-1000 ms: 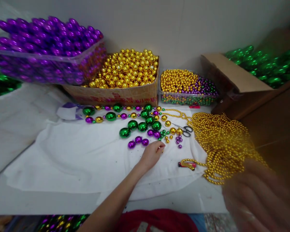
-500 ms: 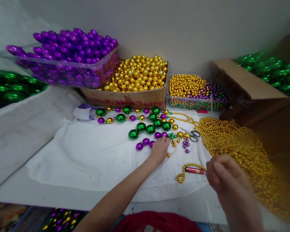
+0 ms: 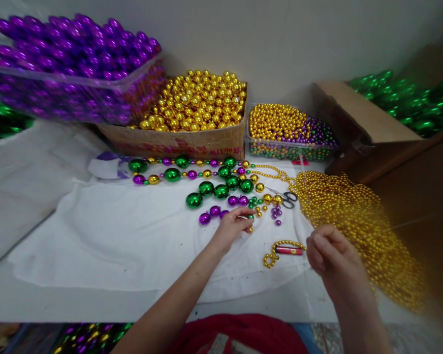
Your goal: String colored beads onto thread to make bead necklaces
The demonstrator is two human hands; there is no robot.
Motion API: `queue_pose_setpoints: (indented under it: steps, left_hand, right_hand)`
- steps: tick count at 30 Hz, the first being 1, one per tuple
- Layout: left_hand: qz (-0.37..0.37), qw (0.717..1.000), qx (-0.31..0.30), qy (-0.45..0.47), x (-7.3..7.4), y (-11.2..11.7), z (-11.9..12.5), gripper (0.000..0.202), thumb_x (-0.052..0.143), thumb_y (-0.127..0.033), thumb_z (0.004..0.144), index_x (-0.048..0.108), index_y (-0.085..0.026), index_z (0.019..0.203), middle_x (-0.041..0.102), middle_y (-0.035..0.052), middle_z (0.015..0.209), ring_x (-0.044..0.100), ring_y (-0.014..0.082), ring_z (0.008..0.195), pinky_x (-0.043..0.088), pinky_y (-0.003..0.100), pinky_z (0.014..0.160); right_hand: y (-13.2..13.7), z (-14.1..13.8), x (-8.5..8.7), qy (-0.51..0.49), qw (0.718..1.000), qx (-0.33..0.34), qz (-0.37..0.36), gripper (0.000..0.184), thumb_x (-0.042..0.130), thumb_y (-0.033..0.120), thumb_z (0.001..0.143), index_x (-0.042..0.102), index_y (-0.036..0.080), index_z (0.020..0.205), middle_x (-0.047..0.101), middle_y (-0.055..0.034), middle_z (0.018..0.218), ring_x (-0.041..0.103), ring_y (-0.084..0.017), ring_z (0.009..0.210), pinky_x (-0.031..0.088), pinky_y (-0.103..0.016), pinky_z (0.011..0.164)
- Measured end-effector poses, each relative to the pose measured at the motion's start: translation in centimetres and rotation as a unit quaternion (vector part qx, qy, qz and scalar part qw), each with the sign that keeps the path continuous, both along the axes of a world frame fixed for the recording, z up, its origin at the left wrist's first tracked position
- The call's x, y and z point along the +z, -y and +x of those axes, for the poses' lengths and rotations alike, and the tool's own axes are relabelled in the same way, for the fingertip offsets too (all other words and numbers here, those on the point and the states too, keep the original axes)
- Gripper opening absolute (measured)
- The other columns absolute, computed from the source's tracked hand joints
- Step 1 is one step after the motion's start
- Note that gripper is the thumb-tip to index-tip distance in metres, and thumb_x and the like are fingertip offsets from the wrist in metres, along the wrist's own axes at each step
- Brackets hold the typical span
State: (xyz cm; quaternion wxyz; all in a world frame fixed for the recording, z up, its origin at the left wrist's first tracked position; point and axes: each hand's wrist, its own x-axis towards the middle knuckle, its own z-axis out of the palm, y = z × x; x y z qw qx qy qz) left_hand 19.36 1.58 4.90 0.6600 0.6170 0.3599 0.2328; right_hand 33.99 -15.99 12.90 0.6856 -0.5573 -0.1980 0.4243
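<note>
My left hand (image 3: 232,230) is over the loose beads with thumb and fingers curled in a pinch; a small green bead (image 3: 251,216) shows at its fingertips. Close by are large purple beads (image 3: 214,211), partly covered by that hand, and a cluster of small green beads (image 3: 254,201). On the right, my right hand (image 3: 328,250) is closed on the end of a short gold bead strand (image 3: 286,242). The rest of this strand lies on the white cloth, looped around a red lighter-like stick (image 3: 290,250). A thin clear line shows faintly near the right hand.
A finished-looking bead necklace (image 3: 173,174) lies behind large green beads (image 3: 206,188). Scissors (image 3: 290,199) rest beside a heap of gold bead strands (image 3: 347,216). Behind stand a purple bead bin (image 3: 123,86), a gold bead box (image 3: 177,145) and a mixed bead tub (image 3: 291,150).
My left hand has drawn slightly back from the small green beads, with one green bead now at its fingertips. My right hand keeps its hold. The whole view has shifted a little.
</note>
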Motion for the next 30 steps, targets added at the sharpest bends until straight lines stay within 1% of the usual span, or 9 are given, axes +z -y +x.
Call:
queue_pose_setpoints:
  steps: [1,2,3,4,6,9,14,19,30]
  left_hand:
    - [-0.134,0.988,0.022,0.067,0.4,0.2,-0.7,0.021,0.062,-0.01,0.077,0.064,-0.015,0.097,0.062,0.0038,0.086,0.06,0.0125,0.071,0.051,0.028,0.071]
    - [-0.238,0.963,0.042,0.118,0.7,0.5,-1.4,0.021,0.062,-0.009,0.076,0.064,-0.014,0.097,0.063,0.004,0.084,0.062,0.0119,0.072,0.051,0.026,0.073]
    - [-0.312,0.935,0.061,0.156,0.9,0.7,-2.0,0.021,0.061,-0.007,0.077,0.064,-0.013,0.097,0.064,0.005,0.085,0.063,0.0118,0.074,0.052,0.026,0.076]
    - [-0.36,0.912,0.08,0.182,1.1,0.9,-2.7,0.02,0.059,-0.005,0.078,0.065,-0.011,0.096,0.065,0.0067,0.087,0.064,0.0119,0.076,0.052,0.025,0.078]
    - [-0.4,0.886,0.108,0.209,1.2,1.2,-3.7,0.019,0.056,-0.003,0.08,0.065,-0.008,0.096,0.066,0.0102,0.093,0.065,0.0124,0.077,0.053,0.024,0.078]
    - [-0.403,0.879,0.131,0.217,1.2,1.3,-4.6,0.019,0.055,-0.001,0.081,0.065,-0.008,0.096,0.067,0.0116,0.097,0.066,0.0123,0.075,0.055,0.023,0.073]
    - [-0.395,0.874,0.149,0.24,1.1,1.0,-5.1,0.017,0.056,0.0,0.081,0.064,-0.009,0.093,0.068,0.0094,0.092,0.065,0.011,0.071,0.055,0.022,0.071]
    - [-0.386,0.876,0.146,0.248,0.9,0.9,-5.3,0.016,0.057,-0.001,0.08,0.064,-0.009,0.092,0.068,0.0087,0.092,0.064,0.0099,0.069,0.054,0.022,0.071]
    - [-0.36,0.888,0.168,0.232,0.7,0.9,-5.5,0.015,0.061,-0.003,0.078,0.064,-0.01,0.091,0.068,0.0082,0.092,0.063,0.009,0.068,0.054,0.022,0.07]
  right_hand:
    - [0.0,-0.2,-0.5,0.025,0.999,0.022,-0.031,0.018,0.065,0.033,0.082,0.054,0.019,0.077,0.039,0.0063,0.051,0.032,-0.005,0.045,0.022,-0.017,0.041]
    - [0.0,-0.4,-1.3,0.049,0.995,0.048,-0.066,0.02,0.066,0.035,0.081,0.056,0.018,0.077,0.04,0.0061,0.05,0.031,-0.005,0.044,0.021,-0.017,0.04]
    - [0.1,-0.6,-2.1,0.068,0.99,0.075,-0.1,0.022,0.066,0.038,0.08,0.058,0.018,0.078,0.041,0.006,0.049,0.031,-0.005,0.043,0.02,-0.017,0.039]
    - [0.3,-0.8,-2.9,0.08,0.983,0.1,-0.128,0.025,0.066,0.041,0.079,0.059,0.017,0.079,0.041,0.006,0.048,0.031,-0.005,0.043,0.019,-0.017,0.038]
    - [0.7,-1.0,-4.3,0.09,0.973,0.129,-0.167,0.03,0.064,0.046,0.079,0.06,0.017,0.082,0.04,0.0063,0.047,0.03,-0.005,0.042,0.017,-0.017,0.038]
    - [1.4,-1.1,-5.1,0.102,0.962,0.148,-0.205,0.035,0.062,0.052,0.078,0.06,0.017,0.084,0.039,0.0067,0.047,0.029,-0.006,0.041,0.017,-0.018,0.038]
    - [2.2,-1.2,-4.2,0.15,0.943,0.18,-0.237,0.043,0.062,0.058,0.073,0.06,0.016,0.079,0.039,0.0056,0.05,0.033,-0.007,0.044,0.021,-0.019,0.039]
    - [2.1,-1.7,-3.7,0.189,0.943,0.161,-0.223,0.04,0.06,0.056,0.077,0.061,0.016,0.077,0.04,0.0046,0.053,0.036,-0.008,0.047,0.026,-0.019,0.043]
    - [2.0,-0.9,-4.2,0.167,0.944,0.174,-0.224,0.035,0.066,0.053,0.071,0.064,0.018,0.075,0.047,0.0023,0.055,0.04,-0.01,0.049,0.03,-0.02,0.044]
